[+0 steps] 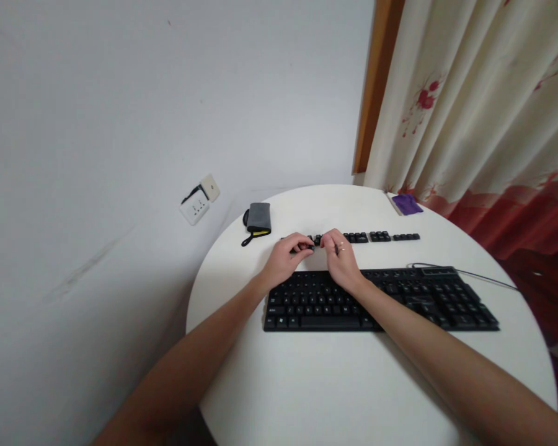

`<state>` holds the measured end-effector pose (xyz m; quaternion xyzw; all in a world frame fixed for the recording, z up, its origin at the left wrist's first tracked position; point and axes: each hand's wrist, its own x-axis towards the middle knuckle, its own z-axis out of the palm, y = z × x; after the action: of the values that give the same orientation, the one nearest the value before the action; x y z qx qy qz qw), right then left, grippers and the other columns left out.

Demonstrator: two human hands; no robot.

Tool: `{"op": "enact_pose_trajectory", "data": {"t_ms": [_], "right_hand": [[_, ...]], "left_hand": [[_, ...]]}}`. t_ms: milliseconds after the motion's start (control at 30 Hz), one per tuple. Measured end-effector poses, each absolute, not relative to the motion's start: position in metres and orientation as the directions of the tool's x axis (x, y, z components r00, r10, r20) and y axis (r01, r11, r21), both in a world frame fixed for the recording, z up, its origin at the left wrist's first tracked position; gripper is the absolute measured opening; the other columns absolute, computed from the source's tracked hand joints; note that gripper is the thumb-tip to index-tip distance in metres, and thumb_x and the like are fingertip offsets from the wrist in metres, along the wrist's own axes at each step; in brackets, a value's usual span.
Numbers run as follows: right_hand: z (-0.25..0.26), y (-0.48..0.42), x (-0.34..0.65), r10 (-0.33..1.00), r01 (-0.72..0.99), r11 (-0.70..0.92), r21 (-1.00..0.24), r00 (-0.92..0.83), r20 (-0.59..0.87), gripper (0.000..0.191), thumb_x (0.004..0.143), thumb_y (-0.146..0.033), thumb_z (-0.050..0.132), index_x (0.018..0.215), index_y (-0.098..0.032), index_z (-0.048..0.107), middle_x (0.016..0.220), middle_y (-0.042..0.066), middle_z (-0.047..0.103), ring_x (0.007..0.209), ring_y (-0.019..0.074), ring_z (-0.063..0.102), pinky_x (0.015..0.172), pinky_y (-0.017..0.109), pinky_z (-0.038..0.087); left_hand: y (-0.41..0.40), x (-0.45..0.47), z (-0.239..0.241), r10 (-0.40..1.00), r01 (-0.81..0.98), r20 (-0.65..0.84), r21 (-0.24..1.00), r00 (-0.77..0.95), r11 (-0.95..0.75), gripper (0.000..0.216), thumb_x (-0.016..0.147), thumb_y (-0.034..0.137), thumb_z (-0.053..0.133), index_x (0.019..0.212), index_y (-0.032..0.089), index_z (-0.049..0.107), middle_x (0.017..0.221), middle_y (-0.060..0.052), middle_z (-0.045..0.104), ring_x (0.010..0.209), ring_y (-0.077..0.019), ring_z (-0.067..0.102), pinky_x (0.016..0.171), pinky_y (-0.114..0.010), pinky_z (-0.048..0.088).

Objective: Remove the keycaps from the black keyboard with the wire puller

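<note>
My left hand (284, 257) is closed in a pinch on a small black keycap (310, 247), above the far edge of the keyboard. Facing it, my right hand (339, 257) is curled shut, a few centimetres away. Something small and dark with a shiny bit shows between its fingers, too small to name. Behind both hands runs a row of loose black keycaps (356, 238), partly hidden by them. The black keyboard (330, 322) lies nearer to me under my wrists, and my right forearm crosses over it.
All this is on a round white table (307, 384). A grey cloth pouch (259, 215) with a black loop lies at the back left. At the back right is a purple cloth (407, 204). The keyboard's cable (488, 278) trails right. A wall socket (196, 206) and curtain (446, 124) are beyond.
</note>
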<state>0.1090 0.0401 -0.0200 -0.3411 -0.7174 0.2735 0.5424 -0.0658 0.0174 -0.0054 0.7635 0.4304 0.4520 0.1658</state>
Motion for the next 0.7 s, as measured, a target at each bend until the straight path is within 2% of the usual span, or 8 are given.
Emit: {"op": "enact_pose_trajectory", "data": {"t_ms": [100, 167, 400, 700], "right_hand": [[-0.022, 0.039, 0.108, 0.755, 0.193, 0.639, -0.745, -0.341, 0.560, 0.023, 0.100, -0.030, 0.038, 0.092, -0.020, 0.057, 0.082, 0.002, 0.059, 0.076, 0.0175, 0.054, 0.073, 0.028, 0.042], [-0.022, 0.037, 0.108, 0.754, 0.186, 0.631, -0.753, -0.378, 0.538, 0.017, 0.097, -0.027, 0.043, 0.098, -0.020, 0.059, 0.084, 0.002, 0.062, 0.075, 0.0170, 0.056, 0.071, 0.028, 0.043], [-0.019, 0.033, 0.108, 0.766, 0.192, 0.614, -0.766, -0.379, 0.519, 0.012, 0.089, -0.023, 0.056, 0.099, -0.019, 0.062, 0.084, 0.001, 0.064, 0.063, 0.0132, 0.051, 0.061, 0.025, 0.041], [-0.023, 0.036, 0.108, 0.693, 0.194, 0.712, -0.675, -0.352, 0.629, 0.015, 0.088, -0.020, 0.061, 0.102, -0.021, 0.067, 0.094, 0.005, 0.066, 0.073, 0.0160, 0.056, 0.065, 0.027, 0.044]], "left_hand": [[0.018, -0.067, -0.006, 0.817, 0.497, 0.556, 0.672, 0.152, -0.549, 0.011, 0.084, 0.021, 0.072, 0.095, 0.019, 0.070, 0.088, -0.003, 0.069, 0.077, -0.0151, 0.061, 0.073, -0.027, 0.050], [0.018, -0.068, -0.005, 0.825, 0.481, 0.553, 0.694, 0.119, -0.535, 0.010, 0.082, 0.022, 0.073, 0.092, 0.019, 0.071, 0.087, -0.003, 0.070, 0.075, -0.0151, 0.062, 0.072, -0.028, 0.049], [0.019, -0.071, -0.007, 0.858, 0.383, 0.512, 0.783, 0.051, -0.490, 0.010, 0.079, 0.025, 0.075, 0.086, 0.018, 0.073, 0.083, -0.003, 0.072, 0.074, -0.0159, 0.064, 0.071, -0.028, 0.050], [0.025, -0.075, -0.016, 0.890, 0.274, 0.453, 0.863, -0.046, -0.425, 0.020, 0.071, 0.032, 0.083, 0.083, 0.017, 0.077, 0.082, -0.006, 0.077, 0.073, -0.0192, 0.069, 0.069, -0.030, 0.054]]}}
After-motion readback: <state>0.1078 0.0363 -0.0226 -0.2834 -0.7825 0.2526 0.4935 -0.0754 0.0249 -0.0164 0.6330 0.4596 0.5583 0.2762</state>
